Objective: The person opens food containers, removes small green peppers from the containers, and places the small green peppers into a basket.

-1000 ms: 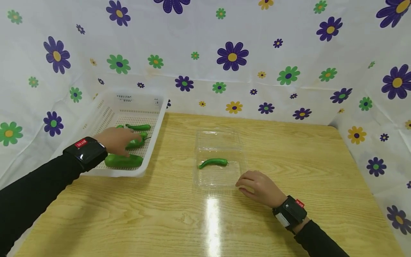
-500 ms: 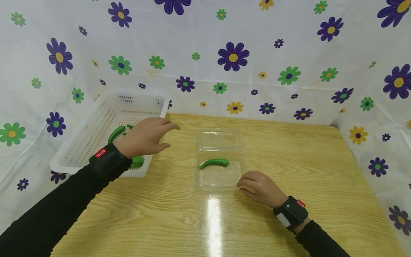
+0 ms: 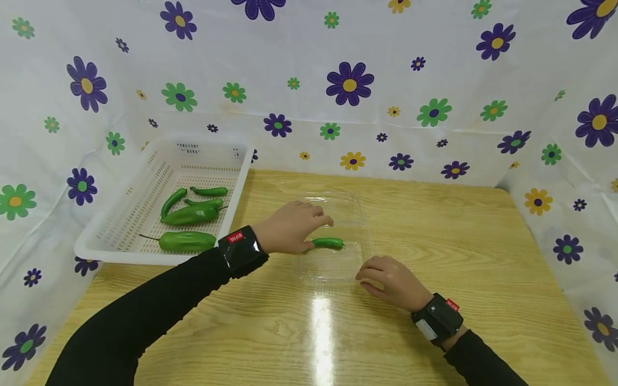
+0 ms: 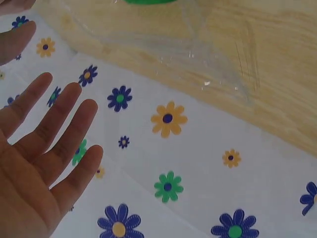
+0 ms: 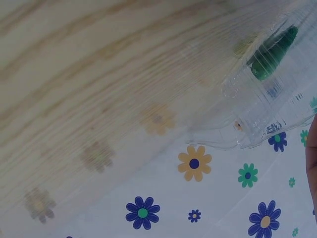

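A green chili pepper lies in the clear plastic clamshell container on the table; its lid stands open at the back. Over the container's left side reaches my left hand, its thumb near the pepper's left end, which it hides in the head view. The left wrist view has that hand's fingers spread apart with nothing between them. My right hand holds the container's front right corner between curled fingers and thumb. Only a sliver of it shows in the right wrist view.
A white slotted basket stands at the left with several green peppers inside. A wood-grain table lies beneath everything. A flowered cloth hangs behind and at both sides.
My left hand has left the basket and moved right, over the clear container. The peppers in the basket have come into fuller view. My right hand has stayed at the container's corner.
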Demonstrator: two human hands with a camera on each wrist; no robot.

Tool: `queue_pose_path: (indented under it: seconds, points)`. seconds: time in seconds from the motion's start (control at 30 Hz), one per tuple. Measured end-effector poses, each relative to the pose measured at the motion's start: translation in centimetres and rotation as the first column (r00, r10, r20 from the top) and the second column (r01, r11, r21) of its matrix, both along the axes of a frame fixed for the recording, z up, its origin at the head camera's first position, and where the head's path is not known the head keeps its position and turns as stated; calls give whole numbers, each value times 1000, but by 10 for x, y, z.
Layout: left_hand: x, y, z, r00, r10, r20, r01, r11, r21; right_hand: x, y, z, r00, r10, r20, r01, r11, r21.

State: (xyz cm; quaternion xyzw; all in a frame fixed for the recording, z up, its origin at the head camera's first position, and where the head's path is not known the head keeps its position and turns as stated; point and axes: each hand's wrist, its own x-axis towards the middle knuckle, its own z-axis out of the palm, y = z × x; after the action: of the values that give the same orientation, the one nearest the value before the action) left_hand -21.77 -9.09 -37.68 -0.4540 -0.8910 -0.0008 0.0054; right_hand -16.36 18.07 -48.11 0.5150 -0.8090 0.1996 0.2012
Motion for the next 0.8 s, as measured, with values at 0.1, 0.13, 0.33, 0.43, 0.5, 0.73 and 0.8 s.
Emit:
queue_pose_path:
  seconds: [0.1,0.13,0.33,0.43,0.5,0.73,0.8]
  points:
    - [-1,11,-13,999,3,39,-2,999,-46,-1,0,0,1000,-1,-1,1,1000,2]
    - [-2,14,-17,999,7,50,-5,999,-54,-1,1,0,1000,0,-1,0,1000,1]
    - [-6,23,-44,987,71,145,-60,995,-77,-1,1,0,1000,8,7,-8,1000,-1]
    - [-8,25,-57,981,96,166,-81,992,-95,-1,0,-1,1000,7,10,-7,1000,-3]
    - [-9,26,-64,979,109,170,-93,990,-102,-1,1,-1,1000,6,10,-6,1000,-4]
    - [-9,28,-78,980,111,162,-100,992,-70,-1,1,-1,1000,2,10,-2,1000,-1]
    - [-8,29,-81,984,103,143,-93,993,-74,-1,1,-1,1000,5,14,-4,1000,-2]
